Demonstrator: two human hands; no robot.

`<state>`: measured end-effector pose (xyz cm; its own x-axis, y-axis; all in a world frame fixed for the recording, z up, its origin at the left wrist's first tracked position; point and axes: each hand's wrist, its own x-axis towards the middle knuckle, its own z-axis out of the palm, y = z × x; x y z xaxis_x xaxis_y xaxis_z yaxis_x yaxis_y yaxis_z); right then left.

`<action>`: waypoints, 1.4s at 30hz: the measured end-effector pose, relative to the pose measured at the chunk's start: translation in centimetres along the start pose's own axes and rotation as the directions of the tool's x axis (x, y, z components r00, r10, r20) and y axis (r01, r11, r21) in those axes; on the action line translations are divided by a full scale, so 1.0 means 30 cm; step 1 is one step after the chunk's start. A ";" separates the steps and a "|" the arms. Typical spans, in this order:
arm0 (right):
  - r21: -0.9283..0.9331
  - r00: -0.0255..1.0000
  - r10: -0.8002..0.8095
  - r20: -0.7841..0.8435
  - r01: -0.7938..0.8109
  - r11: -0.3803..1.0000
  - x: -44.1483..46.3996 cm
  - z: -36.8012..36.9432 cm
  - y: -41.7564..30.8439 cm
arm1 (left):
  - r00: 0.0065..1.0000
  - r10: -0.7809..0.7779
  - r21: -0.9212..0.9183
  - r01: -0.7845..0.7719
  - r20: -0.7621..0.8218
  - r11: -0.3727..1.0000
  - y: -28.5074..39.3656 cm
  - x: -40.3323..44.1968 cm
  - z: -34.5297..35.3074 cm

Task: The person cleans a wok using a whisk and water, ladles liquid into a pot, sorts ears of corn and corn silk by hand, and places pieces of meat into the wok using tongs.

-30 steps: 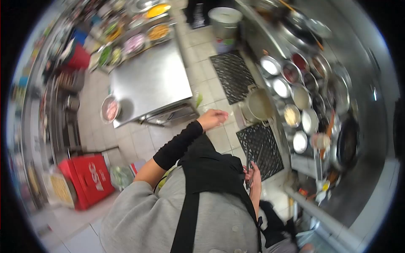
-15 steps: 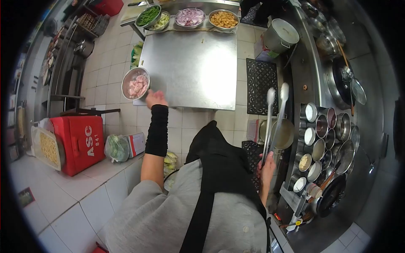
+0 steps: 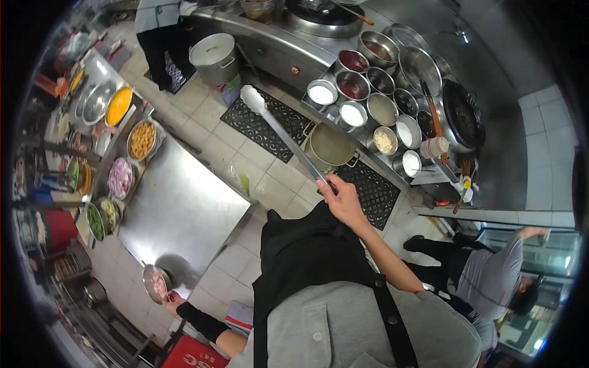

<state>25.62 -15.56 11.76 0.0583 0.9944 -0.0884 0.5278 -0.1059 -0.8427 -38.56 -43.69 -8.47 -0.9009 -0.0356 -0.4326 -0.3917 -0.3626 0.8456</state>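
Observation:
My right hand [image 3: 343, 199] is closed around the handle end of long metal tongs [image 3: 288, 140], which point up and left with their pale tips near the floor mat. At the lower left, my left hand [image 3: 174, 302] grips the rim of a metal bowl [image 3: 147, 285] with pink raw meat [image 3: 159, 286] in it. That bowl is at the corner of the steel table [image 3: 178, 202]. Bowls of sliced onion [image 3: 120, 178], fried orange-brown pieces [image 3: 142, 140] and chopped greens [image 3: 95, 222] line the table's far side.
A steel counter [image 3: 294, 46] holds several metal containers of sauces and powders, plus woks. A large pot [image 3: 332, 142] and black mats [image 3: 267, 124] are on the tiled floor. One person [image 3: 478, 273] is at the lower right, another [image 3: 161, 43] at the top left.
The view has turned toward the counter. My left hand has reached the meat bowl and taken hold of its rim. The tongs have swung out in front of me, their two arms now close together.

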 end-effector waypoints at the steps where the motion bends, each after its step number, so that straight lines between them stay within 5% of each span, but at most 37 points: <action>1: -0.015 0.999 -0.011 -0.041 0.010 1.000 0.009 -0.026 0.027 | 0.999 0.031 0.015 -0.031 -0.029 0.999 0.013 -0.026 0.055; 4: -0.066 0.988 0.078 -0.136 -0.087 0.994 0.034 -0.158 0.047 | 0.992 0.119 0.106 -0.124 0.052 0.987 0.060 -0.367 0.292; 7: -0.145 0.956 0.185 -0.226 -0.221 0.964 0.100 -0.351 0.082 | 0.973 0.212 0.107 -0.202 -0.092 0.974 -0.002 -0.291 0.335; 15: -0.636 0.891 -0.106 -0.441 -0.227 0.738 0.824 -1.089 0.344 | 0.873 0.163 0.022 -0.194 0.459 0.981 -0.085 -0.848 0.697; 17: -0.741 0.933 -0.217 -0.288 -0.074 0.668 1.111 -1.229 0.439 | 0.781 0.147 0.047 -0.220 0.607 0.974 -0.113 -1.203 0.823; 19: -0.818 0.990 -0.028 -0.141 -0.100 0.567 1.371 -1.305 0.451 | 0.768 -0.003 0.136 -0.110 0.640 0.985 -0.156 -1.430 0.897; 24: -0.901 0.992 0.048 0.113 0.082 0.426 1.720 -1.334 0.549 | 0.578 -0.248 0.284 0.029 0.778 0.958 -0.360 -2.070 1.038; 26: -0.866 0.997 0.054 0.055 0.020 0.499 1.657 -1.413 0.473 | 0.525 -0.338 0.384 0.022 0.781 0.923 -0.420 -2.398 1.087; 31: -0.821 0.984 -0.119 -0.129 -0.039 0.569 1.439 -1.658 0.420 | 0.391 -0.553 0.604 -0.009 0.735 0.797 -0.696 -2.679 1.180; 33: -0.806 0.960 -0.186 -0.210 -0.062 0.589 1.337 -1.762 0.422 | 0.209 -0.618 0.635 -0.015 0.758 0.773 -0.894 -2.699 1.254; 37: -0.803 0.938 -0.186 -0.292 -0.135 0.581 1.163 -1.936 0.419 | 0.050 -0.560 0.561 -0.118 0.827 0.819 -1.315 -2.908 1.484; 42: -0.755 0.921 -0.187 -0.341 -0.150 0.638 0.899 -2.135 0.411 | -0.042 -0.597 0.593 -0.073 0.801 0.802 -1.562 -3.333 1.672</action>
<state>87.98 9.78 33.00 0.2435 0.9351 0.2574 0.9681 -0.2182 -0.1234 60.49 23.56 10.85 0.1216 0.9640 -0.2363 -0.3590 0.2647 0.8950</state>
